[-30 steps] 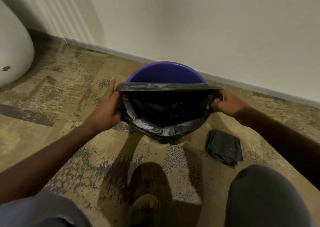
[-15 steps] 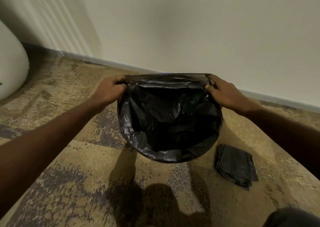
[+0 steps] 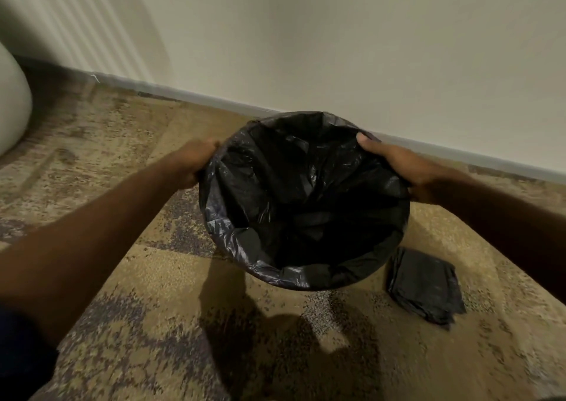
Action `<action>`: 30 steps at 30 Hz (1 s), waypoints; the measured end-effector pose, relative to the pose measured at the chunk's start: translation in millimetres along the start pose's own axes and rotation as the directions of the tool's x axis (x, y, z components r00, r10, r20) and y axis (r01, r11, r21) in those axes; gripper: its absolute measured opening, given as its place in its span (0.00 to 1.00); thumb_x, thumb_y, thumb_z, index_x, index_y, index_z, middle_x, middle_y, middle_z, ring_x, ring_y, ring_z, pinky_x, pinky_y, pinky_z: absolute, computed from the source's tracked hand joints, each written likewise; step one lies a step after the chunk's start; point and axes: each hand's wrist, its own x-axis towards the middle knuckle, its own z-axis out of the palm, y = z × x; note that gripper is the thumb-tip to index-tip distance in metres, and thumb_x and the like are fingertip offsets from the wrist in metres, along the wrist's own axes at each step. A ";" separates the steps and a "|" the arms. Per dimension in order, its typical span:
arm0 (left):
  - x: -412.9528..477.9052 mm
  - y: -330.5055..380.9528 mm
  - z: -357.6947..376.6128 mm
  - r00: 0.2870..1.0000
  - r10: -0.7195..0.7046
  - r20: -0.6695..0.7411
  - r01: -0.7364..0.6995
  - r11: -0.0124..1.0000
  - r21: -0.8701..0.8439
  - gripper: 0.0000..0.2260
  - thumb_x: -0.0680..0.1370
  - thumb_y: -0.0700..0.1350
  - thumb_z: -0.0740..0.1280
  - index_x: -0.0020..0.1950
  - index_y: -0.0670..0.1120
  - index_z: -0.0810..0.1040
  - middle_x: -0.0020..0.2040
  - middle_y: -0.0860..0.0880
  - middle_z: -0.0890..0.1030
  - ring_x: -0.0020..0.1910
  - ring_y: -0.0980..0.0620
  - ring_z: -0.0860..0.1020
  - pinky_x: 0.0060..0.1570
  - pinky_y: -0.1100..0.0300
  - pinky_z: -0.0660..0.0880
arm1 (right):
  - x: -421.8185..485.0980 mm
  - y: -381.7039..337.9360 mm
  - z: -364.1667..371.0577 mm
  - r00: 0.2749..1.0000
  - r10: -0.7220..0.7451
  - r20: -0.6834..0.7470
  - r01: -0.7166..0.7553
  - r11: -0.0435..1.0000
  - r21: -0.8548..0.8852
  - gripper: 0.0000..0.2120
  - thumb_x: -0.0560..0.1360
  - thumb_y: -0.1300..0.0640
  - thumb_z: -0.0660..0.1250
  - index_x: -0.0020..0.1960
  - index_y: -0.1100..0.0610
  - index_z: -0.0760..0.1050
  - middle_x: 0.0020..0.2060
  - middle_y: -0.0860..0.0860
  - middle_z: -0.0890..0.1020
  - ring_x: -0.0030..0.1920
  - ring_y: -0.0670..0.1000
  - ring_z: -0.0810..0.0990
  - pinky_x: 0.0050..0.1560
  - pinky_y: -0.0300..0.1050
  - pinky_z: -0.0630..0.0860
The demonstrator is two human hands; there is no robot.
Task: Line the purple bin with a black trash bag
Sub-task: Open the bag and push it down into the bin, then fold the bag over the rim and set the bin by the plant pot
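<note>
Plastic covers the whole mouth of the bin: the black trash bag (image 3: 303, 204) is spread open in a full circle, its edge folded outward over the rim all the way round, so none of the purple shows from your head view. The bag's inside sags in loose, crinkled folds down into the bin.

Your left hand (image 3: 193, 163) is closed on the bag's edge at the left side of the rim, fingers curled over the plastic and pinching it against the outside. Your right hand (image 3: 398, 165) grips the edge at the right side, thumb lying on top along the rim and pointing toward the wall (image 3: 337, 33), the other fingers hidden beneath the folded plastic. Both forearms reach in from the lower corners of the view.

The bin stands on the patterned carpet (image 3: 137, 308), close to the baseboard (image 3: 183, 93) where the floor meets the wall. Just to the right of the bin, lying flat on the carpet and apart from it, is a folded stack of black bags (image 3: 424, 287). A pale rounded object (image 3: 12, 103) sits at the far left edge, well away from the bin.
</note>
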 end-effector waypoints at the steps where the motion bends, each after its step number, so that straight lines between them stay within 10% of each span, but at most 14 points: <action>1: -3.8 -12.1 -1.5 1.000 -0.023 0.022 0.023 0.999 -0.025 0.14 0.85 0.39 0.61 0.41 0.41 0.79 0.41 0.42 0.81 0.35 0.49 0.83 0.35 0.58 0.81 | -3.3 6.5 -2.9 1.000 0.023 0.006 -0.023 1.000 0.016 0.20 0.74 0.35 0.69 0.50 0.50 0.88 0.54 0.53 0.88 0.53 0.53 0.88 0.43 0.44 0.84; 4: -19.7 -35.8 2.7 0.998 -0.005 0.067 0.011 0.996 -0.090 0.24 0.84 0.35 0.61 0.31 0.44 0.84 0.32 0.44 0.84 0.29 0.52 0.84 0.27 0.62 0.82 | -16.6 22.3 -12.7 0.998 0.043 0.049 -0.045 0.998 0.035 0.22 0.73 0.34 0.71 0.55 0.50 0.87 0.59 0.52 0.87 0.57 0.53 0.86 0.47 0.42 0.84; 7: -34.4 -39.0 10.7 0.998 0.067 0.002 -0.066 0.986 -0.156 0.18 0.86 0.42 0.61 0.40 0.45 0.85 0.42 0.45 0.86 0.45 0.45 0.83 0.42 0.55 0.81 | -35.2 26.6 -13.6 0.987 -0.096 -0.128 0.056 0.958 -0.281 0.33 0.72 0.32 0.69 0.70 0.50 0.75 0.66 0.48 0.81 0.62 0.50 0.82 0.59 0.46 0.79; 10: -51.7 -27.2 -1.0 0.960 0.149 -0.236 -0.176 0.979 -0.100 0.18 0.86 0.59 0.57 0.51 0.50 0.82 0.55 0.46 0.83 0.51 0.49 0.79 0.49 0.54 0.75 | -50.0 13.5 -1.4 0.685 -0.710 -0.160 0.314 0.487 -0.815 0.25 0.79 0.40 0.65 0.70 0.52 0.70 0.65 0.48 0.76 0.64 0.46 0.73 0.63 0.45 0.73; 13: -86.3 -10.6 -6.5 0.939 0.260 -0.225 -0.262 0.965 0.024 0.30 0.78 0.74 0.55 0.54 0.52 0.83 0.51 0.49 0.83 0.46 0.51 0.80 0.41 0.57 0.74 | -56.3 -9.7 41.0 0.591 -0.756 0.282 0.533 0.103 -0.840 0.17 0.80 0.45 0.65 0.65 0.51 0.75 0.63 0.51 0.78 0.63 0.49 0.75 0.64 0.47 0.74; 17: -118.8 -7.4 0.6 0.986 0.169 0.005 -0.168 0.974 0.153 0.15 0.75 0.64 0.71 0.55 0.57 0.78 0.52 0.52 0.82 0.45 0.52 0.85 0.37 0.60 0.81 | -42.2 8.3 108.8 0.887 -0.082 0.454 0.461 0.162 -0.872 0.29 0.80 0.40 0.62 0.77 0.51 0.65 0.74 0.54 0.69 0.72 0.54 0.70 0.71 0.53 0.71; 20: -126.1 -14.2 3.4 0.992 0.125 0.036 -0.127 0.989 0.079 0.18 0.78 0.47 0.74 0.66 0.51 0.77 0.55 0.48 0.83 0.49 0.51 0.86 0.37 0.64 0.83 | -34.8 26.5 130.3 0.862 0.332 0.383 0.351 0.154 -0.924 0.26 0.84 0.43 0.56 0.77 0.54 0.64 0.73 0.58 0.71 0.72 0.59 0.71 0.73 0.56 0.67; 22: -128.7 -18.4 4.6 0.993 0.098 0.066 -0.096 0.995 -0.028 0.18 0.79 0.44 0.72 0.69 0.48 0.77 0.58 0.46 0.86 0.56 0.48 0.86 0.45 0.58 0.85 | -39.3 23.0 128.2 0.878 0.258 0.404 0.368 0.179 -0.912 0.24 0.84 0.44 0.55 0.74 0.56 0.69 0.67 0.58 0.77 0.66 0.57 0.76 0.71 0.57 0.70; 26: -131.0 -27.2 -0.6 0.991 0.069 0.113 -0.050 0.985 -0.166 0.16 0.79 0.49 0.72 0.65 0.46 0.83 0.57 0.48 0.89 0.56 0.49 0.87 0.45 0.59 0.85 | -61.3 -5.0 91.7 0.872 -0.338 0.353 0.418 0.140 -0.898 0.16 0.83 0.47 0.60 0.67 0.50 0.76 0.58 0.50 0.83 0.55 0.49 0.81 0.59 0.51 0.78; 30: -132.0 -27.5 -6.1 0.999 0.028 0.019 -0.022 0.966 -0.258 0.11 0.80 0.52 0.71 0.51 0.46 0.87 0.41 0.53 0.89 0.41 0.55 0.88 0.38 0.62 0.83 | -83.0 -13.7 20.2 0.753 -0.653 -0.079 0.314 0.463 -0.829 0.12 0.81 0.48 0.66 0.62 0.51 0.78 0.55 0.47 0.81 0.55 0.49 0.80 0.56 0.46 0.74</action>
